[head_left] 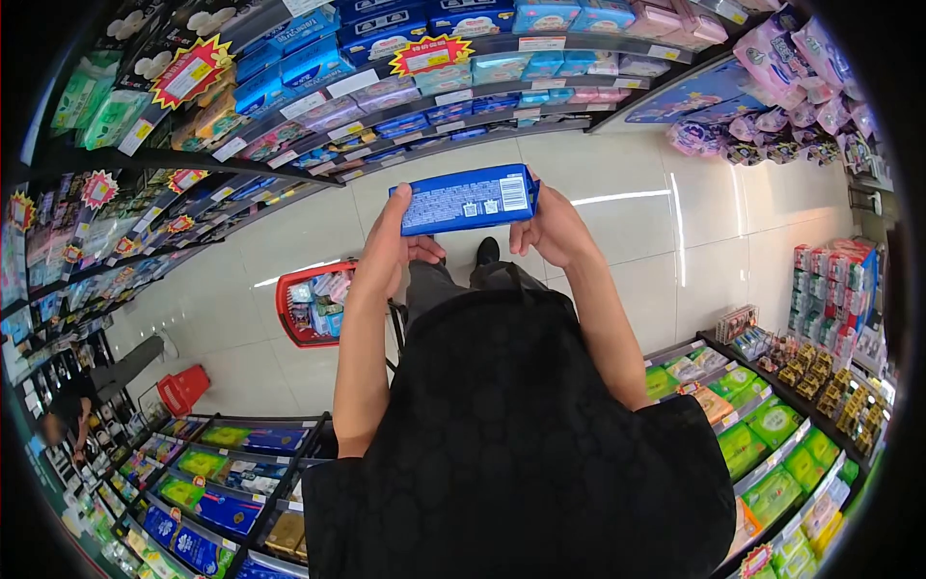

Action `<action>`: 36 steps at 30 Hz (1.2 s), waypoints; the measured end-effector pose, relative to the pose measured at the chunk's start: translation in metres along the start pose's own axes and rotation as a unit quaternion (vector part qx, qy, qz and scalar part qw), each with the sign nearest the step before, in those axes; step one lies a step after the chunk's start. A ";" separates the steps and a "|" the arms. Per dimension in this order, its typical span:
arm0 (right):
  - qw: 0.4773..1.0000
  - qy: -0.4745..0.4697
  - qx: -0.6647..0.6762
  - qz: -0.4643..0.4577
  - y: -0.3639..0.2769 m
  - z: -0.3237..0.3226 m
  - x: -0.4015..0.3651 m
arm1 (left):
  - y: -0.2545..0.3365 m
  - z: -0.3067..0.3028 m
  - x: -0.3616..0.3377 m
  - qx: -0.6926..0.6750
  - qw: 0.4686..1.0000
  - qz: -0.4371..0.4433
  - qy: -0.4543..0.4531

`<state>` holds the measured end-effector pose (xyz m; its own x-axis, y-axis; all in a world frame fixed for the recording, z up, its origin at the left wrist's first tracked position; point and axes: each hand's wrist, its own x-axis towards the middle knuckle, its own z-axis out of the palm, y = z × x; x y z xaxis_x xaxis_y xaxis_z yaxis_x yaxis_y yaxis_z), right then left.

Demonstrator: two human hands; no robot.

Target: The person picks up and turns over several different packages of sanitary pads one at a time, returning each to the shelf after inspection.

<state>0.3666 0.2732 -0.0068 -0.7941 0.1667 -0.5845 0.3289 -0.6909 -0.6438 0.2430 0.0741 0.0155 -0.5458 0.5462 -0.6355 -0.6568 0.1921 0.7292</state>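
Between my two hands is a blue packet (449, 205), held up over the floor in front of me. Small white print, two square codes and a barcode cover the side facing me. My left hand (394, 230) grips its left end, thumb on the near face. At the other end, my right hand (555, 227) is closed around the edge, with its fingers curled underneath. A red shopping basket (285, 309) stands on the floor to the left of my legs, with several packets (323, 301) inside.
Shelves (569, 43) of packaged goods with price tags curve along the front and left. Low displays (772, 434) of green packs stand behind me. Pink bags (762, 63) hang at the upper right. Another person (82, 410) bends at the far left near a second red basket (183, 389).
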 end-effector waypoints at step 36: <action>0.661 -0.060 -0.545 -0.513 0.031 0.051 -0.074 | -0.066 0.031 0.034 -0.417 0.791 0.036 -0.446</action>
<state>0.4089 0.2037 0.0417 -0.8985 0.0510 0.4360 -0.2931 0.6698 -0.6822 0.2841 0.1055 -0.0462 -0.2574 0.9608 0.1031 -0.9588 -0.2672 0.0968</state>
